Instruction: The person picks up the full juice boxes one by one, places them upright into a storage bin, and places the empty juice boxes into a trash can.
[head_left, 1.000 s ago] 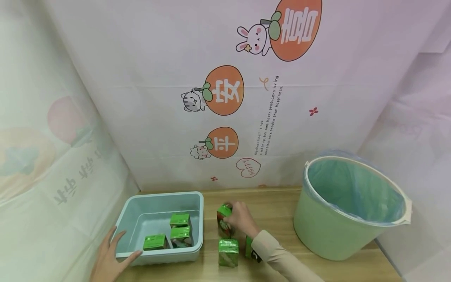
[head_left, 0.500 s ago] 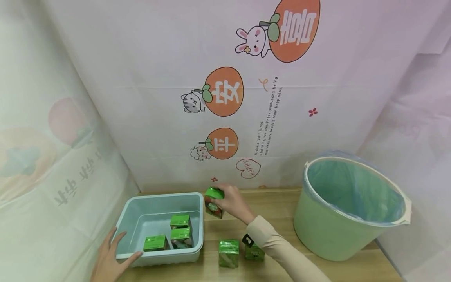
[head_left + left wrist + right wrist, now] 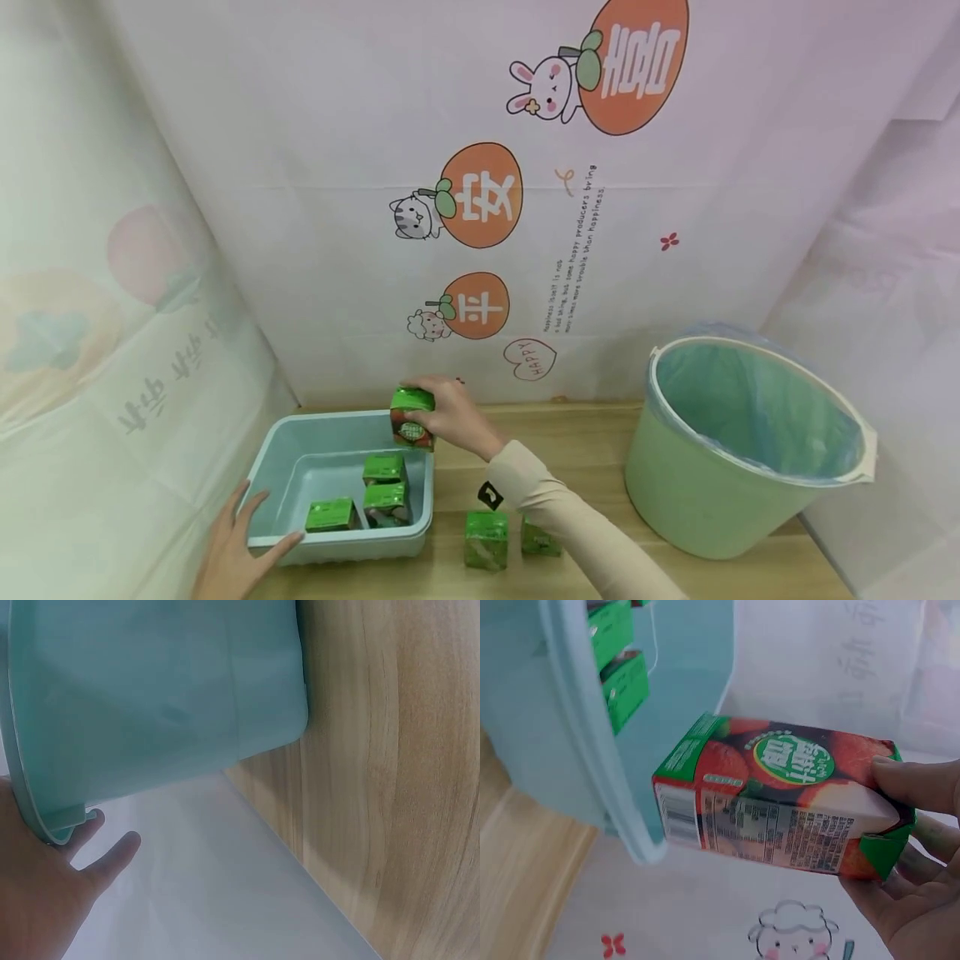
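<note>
My right hand [image 3: 456,417] pinches a small juice box [image 3: 410,427], green-topped with red fruit printing, over the right rim of the light-blue plastic bin [image 3: 337,546]. In the right wrist view the thumb lies on one face of the carton [image 3: 780,795], with other fingers beneath its end. Several green-topped juice boxes [image 3: 331,516] sit inside the bin. My left hand [image 3: 234,546] rests with spread fingers at the bin's front left corner; in the left wrist view two fingertips [image 3: 112,859] extend past its rim. Two more juice boxes [image 3: 486,540] stand on the table, one partly behind the right sleeve.
A pale green bucket [image 3: 697,492] lined with a bluish bag stands at the right of the wooden table [image 3: 577,433]. White printed cloth [image 3: 337,250] hangs behind and along both sides. A black tag [image 3: 490,495] shows beside the right cuff.
My right hand has lifted the juice box from the table and carried it left over the bin's right rim. My left hand and the bin stay put.
</note>
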